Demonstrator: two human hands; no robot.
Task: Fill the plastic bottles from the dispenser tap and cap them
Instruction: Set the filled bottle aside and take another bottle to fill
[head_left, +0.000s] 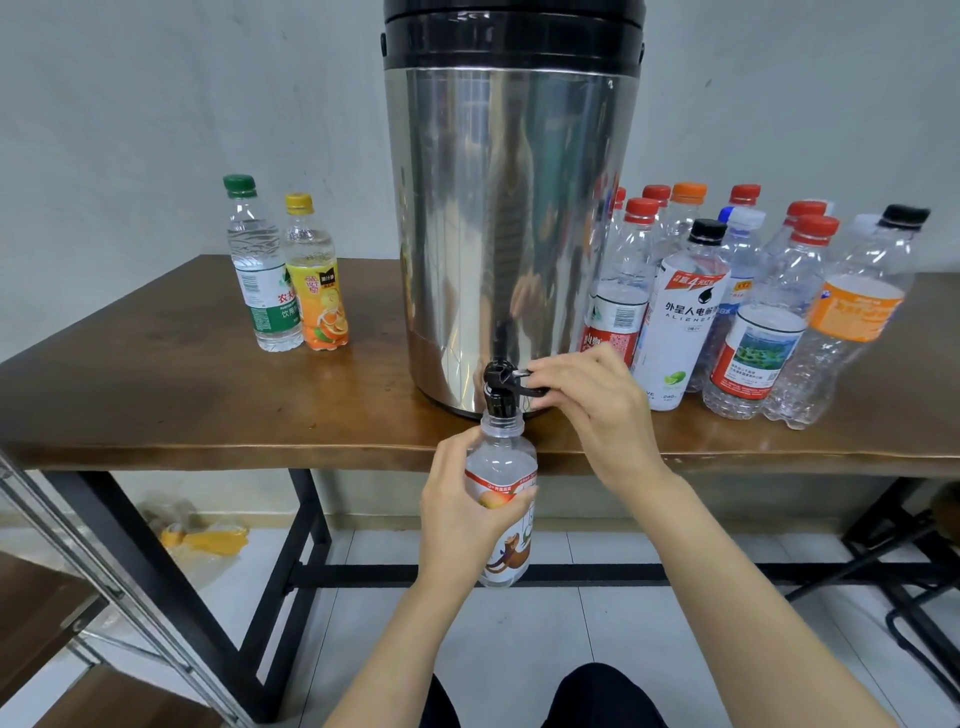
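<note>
The left grip (465, 512) grasped the uncapped bottle (503, 462) upright, its mouth right under the black tap (496, 402) of the steel dispenser (511, 218). The right grip (592, 402) pinched the tap's lever (523, 389) at the tabletop (208, 400) edge.

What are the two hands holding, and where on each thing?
Left hand grips the clear plastic bottle round its labelled middle; right hand pinches the black tap lever.
</note>
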